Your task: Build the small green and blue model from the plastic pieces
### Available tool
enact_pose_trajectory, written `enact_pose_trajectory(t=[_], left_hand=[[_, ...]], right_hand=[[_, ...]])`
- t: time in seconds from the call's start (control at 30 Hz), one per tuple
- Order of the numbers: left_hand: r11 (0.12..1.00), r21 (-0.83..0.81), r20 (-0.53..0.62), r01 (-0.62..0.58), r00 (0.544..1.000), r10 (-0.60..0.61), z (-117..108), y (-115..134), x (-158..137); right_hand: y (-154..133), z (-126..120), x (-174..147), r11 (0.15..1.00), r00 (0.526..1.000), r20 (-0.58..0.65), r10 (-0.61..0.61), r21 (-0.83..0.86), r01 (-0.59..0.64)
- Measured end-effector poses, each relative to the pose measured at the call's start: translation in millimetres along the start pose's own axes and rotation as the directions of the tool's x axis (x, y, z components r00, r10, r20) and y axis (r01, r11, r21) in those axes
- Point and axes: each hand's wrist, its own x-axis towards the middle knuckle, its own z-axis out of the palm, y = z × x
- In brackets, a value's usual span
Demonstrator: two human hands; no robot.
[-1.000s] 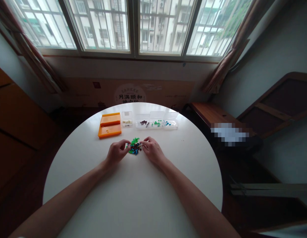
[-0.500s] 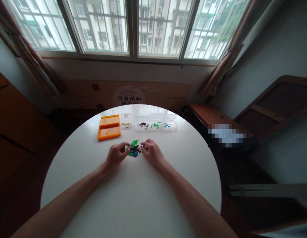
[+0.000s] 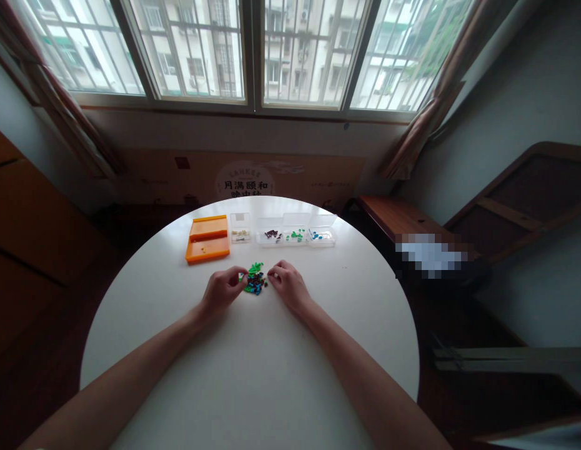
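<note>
A small heap of tiny pieces (image 3: 255, 282), bright green, dark brown and blue, lies on the white round table (image 3: 253, 356). At its left edge, my left hand (image 3: 222, 289) is closed, thumb and forefinger pinched together against the pieces. My right hand (image 3: 287, 286) is at the right edge of the heap, its fingertips also pinched. Anything between the fingers of either hand is too small to make out. Both forearms reach in from the near side of the table.
Behind the heap stand an orange tray (image 3: 208, 255) with a few yellow bits, a clear box (image 3: 240, 220) with pale pieces, and a row of open clear boxes (image 3: 296, 242) with brown, green and blue pieces. A wooden bench (image 3: 398, 219) stands at the right.
Both hands stay on either side of the heap, with only slight finger movement. The whole view has shifted a little.
</note>
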Motion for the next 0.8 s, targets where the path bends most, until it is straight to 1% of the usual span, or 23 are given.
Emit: enact_pose_trajectory(t=[0.1,0.17,0.2,0.23,0.3,0.33,0.37,0.4,0.47,0.5,0.57,0.6,0.67,0.8], left_hand=[[0.998,-0.066,0.004,0.022,1.0,-0.022,-1,3,0],[0.98,-0.182,0.016,0.078,0.997,-0.077,-2,9,2],[0.95,-0.279,0.026,0.141,0.99,-0.139,-2,12,2],[0.889,-0.4,0.05,0.223,0.974,-0.222,-3,16,4],[0.701,-0.619,0.131,0.353,0.927,-0.351,-5,22,6],[0.595,-0.701,0.172,0.393,0.903,-0.393,-5,24,7],[0.498,-0.75,0.237,0.436,0.879,-0.414,-6,26,8],[0.416,-0.773,0.302,0.479,0.854,-0.423,-7,27,9],[0.278,-0.765,0.45,0.582,0.79,-0.417,-9,29,10],[0.221,-0.743,0.521,0.632,0.752,-0.404,-9,30,10],[0.127,-0.69,0.635,0.713,0.68,-0.366,-11,31,9],[0.089,-0.67,0.673,0.737,0.654,-0.346,-12,32,9],[0.025,-0.651,0.716,0.759,0.625,-0.312,-14,33,9],[-0.13,-0.622,0.774,0.772,0.579,-0.257,-15,33,10]], right_hand=[[1,-1,1,0.991,0.998,-0.048,0.043,0.128,-0.037],[2,-2,3,0.97,0.992,-0.096,0.077,0.239,-0.052],[1,-2,3,0.952,0.988,-0.117,0.099,0.299,-0.06],[0,-2,3,0.927,0.983,-0.13,0.13,0.367,-0.075],[-3,-1,4,0.839,0.97,-0.109,0.216,0.529,-0.127],[-6,0,4,0.768,0.962,-0.074,0.261,0.619,-0.161],[-8,2,4,0.684,0.954,-0.028,0.299,0.704,-0.193],[-11,3,4,0.598,0.944,0.009,0.329,0.772,-0.215],[-16,6,4,0.431,0.926,0.071,0.371,0.87,-0.239],[-18,7,4,0.36,0.919,0.099,0.381,0.9,-0.246],[-20,7,3,0.253,0.911,0.162,0.38,0.929,-0.27],[-21,7,2,0.216,0.907,0.19,0.376,0.934,-0.285],[-20,5,2,0.17,0.897,0.23,0.377,0.935,-0.311],[-19,3,1,0.13,0.877,0.248,0.411,0.937,-0.325]])
